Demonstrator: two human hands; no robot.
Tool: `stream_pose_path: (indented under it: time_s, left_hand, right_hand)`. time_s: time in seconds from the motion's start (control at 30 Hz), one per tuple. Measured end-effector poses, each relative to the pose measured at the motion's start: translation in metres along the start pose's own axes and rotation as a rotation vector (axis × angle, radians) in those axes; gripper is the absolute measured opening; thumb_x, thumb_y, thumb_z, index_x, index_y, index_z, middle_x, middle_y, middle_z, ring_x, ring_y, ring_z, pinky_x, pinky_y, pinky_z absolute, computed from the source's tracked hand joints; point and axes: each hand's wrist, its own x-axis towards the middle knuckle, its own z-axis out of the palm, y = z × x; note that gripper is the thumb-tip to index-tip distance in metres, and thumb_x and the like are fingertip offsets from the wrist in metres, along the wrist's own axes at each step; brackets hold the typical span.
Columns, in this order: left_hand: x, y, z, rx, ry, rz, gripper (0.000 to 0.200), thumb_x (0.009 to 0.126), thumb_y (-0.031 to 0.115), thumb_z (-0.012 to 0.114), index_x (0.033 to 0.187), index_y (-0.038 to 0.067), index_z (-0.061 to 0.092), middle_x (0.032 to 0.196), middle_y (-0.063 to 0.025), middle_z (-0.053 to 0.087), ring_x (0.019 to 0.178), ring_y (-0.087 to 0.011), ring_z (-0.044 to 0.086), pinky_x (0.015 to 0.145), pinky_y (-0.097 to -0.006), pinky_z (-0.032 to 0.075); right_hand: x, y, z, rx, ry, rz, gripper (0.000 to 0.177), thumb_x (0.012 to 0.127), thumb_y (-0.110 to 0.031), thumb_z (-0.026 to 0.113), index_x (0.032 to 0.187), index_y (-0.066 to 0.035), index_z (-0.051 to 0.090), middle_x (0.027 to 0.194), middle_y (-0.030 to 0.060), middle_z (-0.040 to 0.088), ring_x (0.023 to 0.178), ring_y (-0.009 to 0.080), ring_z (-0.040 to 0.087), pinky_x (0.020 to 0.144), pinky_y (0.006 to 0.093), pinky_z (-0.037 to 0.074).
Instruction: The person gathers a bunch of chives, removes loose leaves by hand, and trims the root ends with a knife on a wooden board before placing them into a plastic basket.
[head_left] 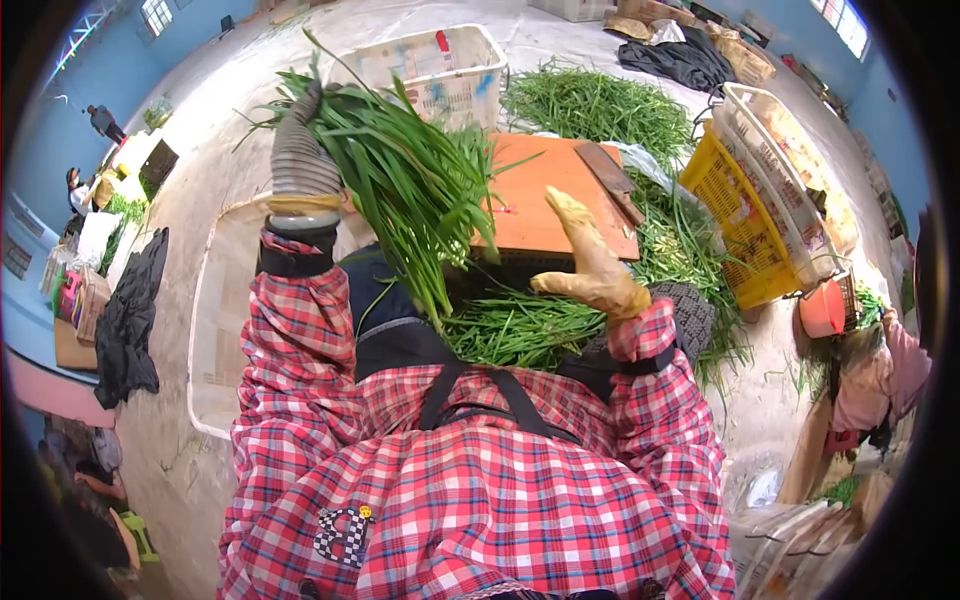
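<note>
My left hand (305,150), in a grey ribbed glove with a yellow band, is raised at the upper left and closed on a bunch of long green leaves (400,180). The leaves fan out to the right and hang down over my lap. My right hand (590,262), in a tan glove, is held palm inward with thumb and fingers spread, and nothing is in it. Between the hands is an orange board (545,195) with a dark flat strip (610,180) on its right edge. More cut greens (530,325) lie in front of my lap.
A white crate (420,75) stands behind the board, another (215,330) at my left. A pile of greens (600,105) lies beyond. Yellow crate (745,220) and red bowl (823,308) are at right. Black cloth (135,320) lies left; people (105,122) are farther off.
</note>
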Motion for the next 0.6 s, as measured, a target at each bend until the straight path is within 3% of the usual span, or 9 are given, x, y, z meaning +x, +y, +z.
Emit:
stream_pose_path:
  time_s: [0.13,0.2,0.27,0.3,0.33,0.4,0.43,0.53,0.6]
  left_hand:
    - [-0.024,-0.025,0.056,0.098,-0.164,-0.061,0.02,0.088,0.022,0.058,0.094,0.003,0.059,0.086,-0.0128,0.066,0.074,-0.0262,0.065,0.069,-0.0367,0.058]
    - [-0.015,-0.045,0.055,0.295,-0.363,-0.18,0.029,0.093,0.023,0.051,0.111,0.0,0.057,0.1,-0.0133,0.065,0.09,-0.0242,0.064,0.085,-0.034,0.052]
    - [-0.056,-0.058,0.104,0.669,-0.361,0.154,0.022,0.09,0.014,0.055,0.108,0.001,0.058,0.1,-0.0112,0.064,0.091,-0.02,0.061,0.082,-0.0282,0.05]
    - [-0.065,-0.062,0.114,0.677,-0.472,0.093,0.027,0.088,0.007,0.054,0.114,0.001,0.055,0.106,-0.0114,0.062,0.098,-0.018,0.058,0.085,-0.0274,0.046]
    - [-0.062,-0.071,0.123,0.729,-0.669,0.403,0.029,0.084,0.011,0.059,0.113,0.003,0.058,0.108,-0.0128,0.061,0.1,-0.0244,0.057,0.087,-0.0337,0.046]
    - [-0.06,-0.071,0.133,1.393,-0.676,0.897,0.03,0.081,0.021,0.063,0.106,0.006,0.062,0.111,-0.0152,0.059,0.103,-0.0322,0.054,0.089,-0.0406,0.045]
    - [-0.055,-0.074,0.14,1.291,-0.769,0.831,0.032,0.078,0.029,0.066,0.102,0.008,0.064,0.112,-0.0161,0.058,0.105,-0.0366,0.051,0.088,-0.044,0.043]
    - [-0.058,-0.061,0.15,1.326,-0.873,0.769,0.033,0.078,0.03,0.066,0.1,0.006,0.063,0.111,-0.0173,0.057,0.104,-0.0375,0.051,0.087,-0.0439,0.043]
    - [-0.073,-0.04,0.142,1.341,-0.83,0.7,0.029,0.079,0.026,0.065,0.097,0.003,0.063,0.112,-0.0153,0.057,0.107,-0.0326,0.052,0.088,-0.042,0.043]
  right_hand:
    - [0.053,-0.038,-0.007,0.058,0.096,-0.163,0.115,0.06,-0.041,0.082,0.143,0.002,0.016,0.141,0.0245,0.03,0.133,0.0396,0.027,0.11,0.0424,0.023]
    - [0.066,-0.051,-0.003,0.103,0.117,-0.201,0.119,0.057,-0.041,0.083,0.144,0.003,0.013,0.142,0.0246,0.03,0.133,0.0395,0.027,0.11,0.0421,0.023]
    - [0.071,-0.061,-0.001,0.32,0.183,-0.053,0.124,0.056,-0.041,0.084,0.145,0.002,0.01,0.142,0.0236,0.03,0.132,0.037,0.029,0.11,0.0413,0.024]
    - [0.071,-0.048,0.008,0.56,0.09,0.062,0.111,0.062,-0.034,0.083,0.144,-0.002,0.016,0.142,0.0185,0.033,0.132,0.0315,0.032,0.109,0.0389,0.027]
    - [0.073,-0.052,0.009,0.558,0.083,0.065,0.111,0.062,-0.034,0.083,0.144,-0.002,0.016,0.142,0.0185,0.033,0.132,0.0315,0.032,0.109,0.0389,0.027]
    - [0.077,-0.063,0.011,2.094,0.099,0.262,0.087,0.072,-0.023,0.078,0.14,-0.005,0.027,0.14,0.0125,0.037,0.129,0.0248,0.035,0.106,0.0362,0.032]
    - [0.075,-0.064,0.01,2.088,0.094,0.267,0.087,0.072,-0.023,0.078,0.14,-0.005,0.027,0.14,0.0125,0.037,0.129,0.0248,0.035,0.106,0.0362,0.032]
    - [0.064,-0.062,0.001,0.563,0.312,0.0,0.06,0.084,-0.016,0.068,0.134,-0.007,0.035,0.131,0.0078,0.046,0.114,0.0205,0.049,0.094,0.0326,0.044]
    - [0.064,-0.06,0.0,0.643,0.453,-0.07,0.048,0.085,-0.014,0.066,0.127,-0.005,0.044,0.119,0.0072,0.054,0.101,0.0186,0.057,0.086,0.0302,0.049]
